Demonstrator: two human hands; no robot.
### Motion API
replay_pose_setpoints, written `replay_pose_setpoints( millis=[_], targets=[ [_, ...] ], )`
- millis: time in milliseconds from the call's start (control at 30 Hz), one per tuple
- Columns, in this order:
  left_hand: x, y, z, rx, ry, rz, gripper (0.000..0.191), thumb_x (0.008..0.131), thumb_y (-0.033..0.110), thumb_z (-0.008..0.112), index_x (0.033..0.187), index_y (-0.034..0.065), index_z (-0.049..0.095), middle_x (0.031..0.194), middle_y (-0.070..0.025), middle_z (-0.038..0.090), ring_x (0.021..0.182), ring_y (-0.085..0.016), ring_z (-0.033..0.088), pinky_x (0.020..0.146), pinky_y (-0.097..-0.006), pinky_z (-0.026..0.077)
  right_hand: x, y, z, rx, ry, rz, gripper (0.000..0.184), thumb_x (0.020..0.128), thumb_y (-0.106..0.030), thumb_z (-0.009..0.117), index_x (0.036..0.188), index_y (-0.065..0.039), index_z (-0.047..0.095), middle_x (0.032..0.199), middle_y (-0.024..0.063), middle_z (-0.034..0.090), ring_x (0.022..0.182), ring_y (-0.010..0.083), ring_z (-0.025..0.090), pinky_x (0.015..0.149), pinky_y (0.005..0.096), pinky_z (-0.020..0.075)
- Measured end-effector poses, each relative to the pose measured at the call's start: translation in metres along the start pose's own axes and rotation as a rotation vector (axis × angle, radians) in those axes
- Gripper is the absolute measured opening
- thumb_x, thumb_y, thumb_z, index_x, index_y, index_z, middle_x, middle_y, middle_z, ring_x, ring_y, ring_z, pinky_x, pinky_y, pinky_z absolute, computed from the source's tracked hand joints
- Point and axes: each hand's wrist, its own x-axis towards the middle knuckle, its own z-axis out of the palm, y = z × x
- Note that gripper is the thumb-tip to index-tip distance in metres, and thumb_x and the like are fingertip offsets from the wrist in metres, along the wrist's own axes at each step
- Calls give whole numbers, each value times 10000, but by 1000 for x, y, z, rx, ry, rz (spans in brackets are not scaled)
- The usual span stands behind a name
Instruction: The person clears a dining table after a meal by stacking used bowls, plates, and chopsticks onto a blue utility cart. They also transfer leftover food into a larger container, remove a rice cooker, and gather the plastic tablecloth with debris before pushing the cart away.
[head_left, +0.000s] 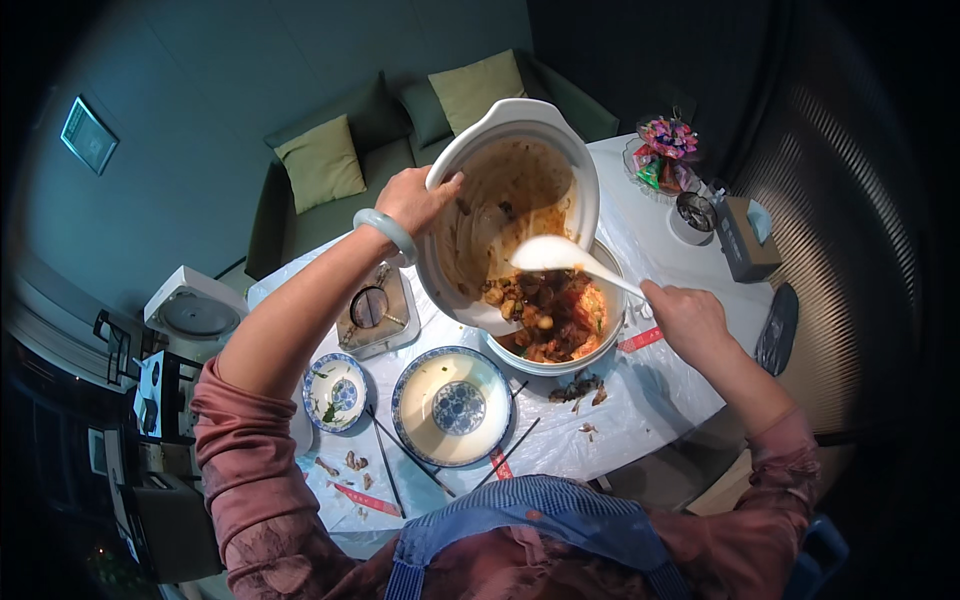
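My left hand (420, 199), with a pale bangle at the wrist, grips the rim of a large white pot (517, 120), tilted over a white round tub (555, 367). Brown sauce coats the pot's inside. Chunks of food in dark sauce (547, 322) lie at its lower lip and in the tub; where one mass ends and the other begins is hard to tell. In my right hand (686, 322) is the handle of a white ladle (551, 253), its bowl held at the pot's opening. Below stand a blue-rimmed plate (457, 405) and a smaller dish (335, 394) with green scraps.
A portable stove (375, 311) sits left of the pot. Chopsticks (388, 465) and food scraps (577, 388) lie on the plastic-covered table (637, 405). At the right are a candy dish (664, 161), a canister (694, 217) and a tissue box (750, 240). A sofa (382, 161) stands behind.
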Motion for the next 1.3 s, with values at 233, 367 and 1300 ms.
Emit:
replay_pose_setpoints(
  millis=[233, 367, 1300],
  targets=[
    [6, -6, 0, 25, 52, 51, 356, 813, 348, 534, 826, -8, 541, 640, -40, 503, 568, -110, 444, 540, -268, 392, 5, -7, 11, -99, 36, -182, 261, 707, -102, 494, 963, -150, 519, 563, 11, 471, 510, 195, 532, 446, 313, 429],
    [5, -8, -1, 74, 113, 4, 375, 796, 357, 547, 811, -17, 521, 661, -60, 522, 584, -130, 482, 550, -279, 416, -7, 21, 1, -146, -21, -72, 232, 710, -102, 493, 938, -139, 507, 570, 26, 495, 526, 211, 544, 452, 333, 432],
    [3, -45, -16, 18, 93, -154, 420, 789, 403, 522, 662, 4, 556, 606, -50, 526, 578, -130, 478, 571, -287, 401, -30, -7, -12, -116, -110, -39, 196, 696, -86, 506, 892, -93, 504, 557, 35, 523, 503, 206, 558, 445, 328, 449]
  ],
)
